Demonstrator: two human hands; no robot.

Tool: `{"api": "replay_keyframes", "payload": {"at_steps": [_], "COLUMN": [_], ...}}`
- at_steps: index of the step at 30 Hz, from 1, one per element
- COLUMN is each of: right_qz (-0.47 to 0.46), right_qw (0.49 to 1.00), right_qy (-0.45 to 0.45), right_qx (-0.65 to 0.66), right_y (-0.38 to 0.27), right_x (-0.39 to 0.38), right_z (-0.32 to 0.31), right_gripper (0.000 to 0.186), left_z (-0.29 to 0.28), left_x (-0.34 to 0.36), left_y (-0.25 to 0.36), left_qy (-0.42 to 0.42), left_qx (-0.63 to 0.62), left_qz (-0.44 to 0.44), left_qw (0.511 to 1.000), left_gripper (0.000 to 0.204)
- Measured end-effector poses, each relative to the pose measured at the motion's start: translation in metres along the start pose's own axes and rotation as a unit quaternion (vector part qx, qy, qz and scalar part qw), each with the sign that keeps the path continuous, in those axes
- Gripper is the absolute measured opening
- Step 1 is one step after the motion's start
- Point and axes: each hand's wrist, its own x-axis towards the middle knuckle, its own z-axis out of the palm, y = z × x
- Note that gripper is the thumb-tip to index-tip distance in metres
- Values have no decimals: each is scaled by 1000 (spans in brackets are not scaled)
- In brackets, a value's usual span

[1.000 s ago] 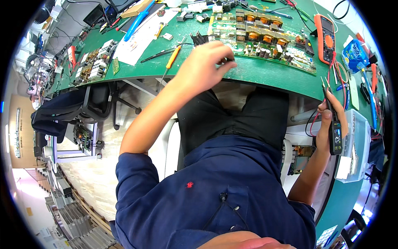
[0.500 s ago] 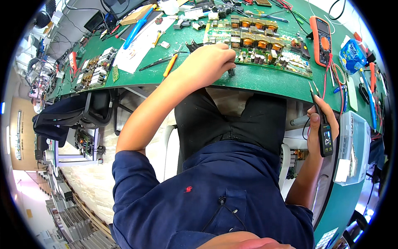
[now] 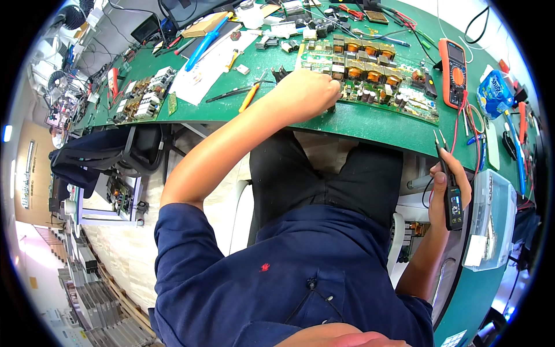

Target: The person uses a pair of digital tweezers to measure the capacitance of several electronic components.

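My left hand (image 3: 312, 94) is closed at the near left edge of a large green circuit board (image 3: 420, 111) with copper-wound coils, its fingers curled down. A small dark piece (image 3: 331, 108) shows just under the fingertips; most of it is hidden, and I cannot make out its kind. My right hand (image 3: 452, 173) is wrapped around a black tweezer meter (image 3: 454, 202) with a small lit screen. Its two thin metal tips point up, apart from each other and over the table's front edge, touching nothing.
An orange multimeter (image 3: 454, 75) stands right of the board, near a blue packet (image 3: 494, 91). A clear plastic box (image 3: 491, 220) sits by my right forearm. Left of the board lie an orange-handled tool (image 3: 248, 98), white paper (image 3: 199, 81), a blue tool (image 3: 208, 43) and another board (image 3: 141, 98).
The view has shifted a little, so the bench sits lower in it. My left hand stays at the board's edge, covering more of the dark piece. My right hand keeps its hold.
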Motion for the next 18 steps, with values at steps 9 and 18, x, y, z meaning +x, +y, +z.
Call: {"api": "replay_keyframes", "payload": {"at_steps": [9,18], "right_qz": [-4,-15], "right_qw": [1000,1000], "right_qy": [-8,-3], "right_qx": [20,25], "right_y": [0,0], "right_x": [2,3], "right_z": [0,0], "right_gripper": [37,34], "left_z": [-1,-7], "left_x": [4,7], "left_y": [0,11], "left_qy": [-13,-31], "left_qx": [-22,-53], "left_qz": [4,13], "left_qw": [1000,998], "left_gripper": [24,20]}}
